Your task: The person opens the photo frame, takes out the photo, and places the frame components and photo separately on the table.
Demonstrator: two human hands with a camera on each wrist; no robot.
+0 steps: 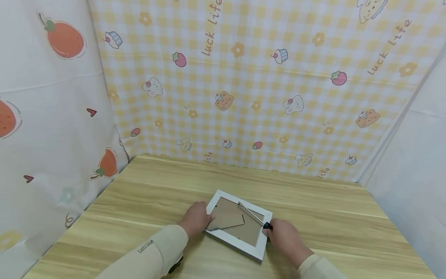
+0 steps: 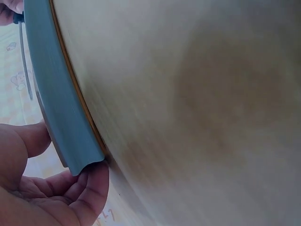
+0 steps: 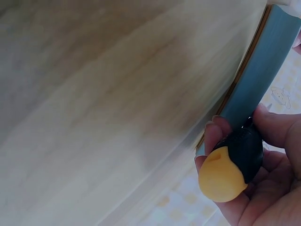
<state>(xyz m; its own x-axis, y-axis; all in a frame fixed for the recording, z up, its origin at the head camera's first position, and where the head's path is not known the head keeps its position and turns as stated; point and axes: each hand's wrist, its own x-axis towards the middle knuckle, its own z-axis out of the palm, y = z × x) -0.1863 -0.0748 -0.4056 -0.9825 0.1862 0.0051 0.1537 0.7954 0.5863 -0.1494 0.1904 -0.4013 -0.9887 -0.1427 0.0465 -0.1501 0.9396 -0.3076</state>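
Note:
A white picture frame (image 1: 235, 240) is held face down just over the table, its brown backing board (image 1: 226, 211) and stand flap uppermost. My left hand (image 1: 196, 218) grips its left end, thumb on the back and fingers curled underneath, as the left wrist view shows along the frame's side (image 2: 66, 84). In my right hand (image 1: 287, 238) is a screwdriver (image 1: 252, 214); its black and yellow handle (image 3: 221, 176) sits between thumb and fingers. The metal shaft slants across the backing, with the tip at a small dark tab on the far inner edge. Some right fingertips touch the frame's right end.
The wood-grain table (image 1: 167, 182) extends around the frame on all sides. Behind it hangs a yellow checked cloth (image 1: 258, 124), with a fruit-print cloth (image 1: 55, 128) at the left and a plain pale one (image 1: 414, 155) at the right.

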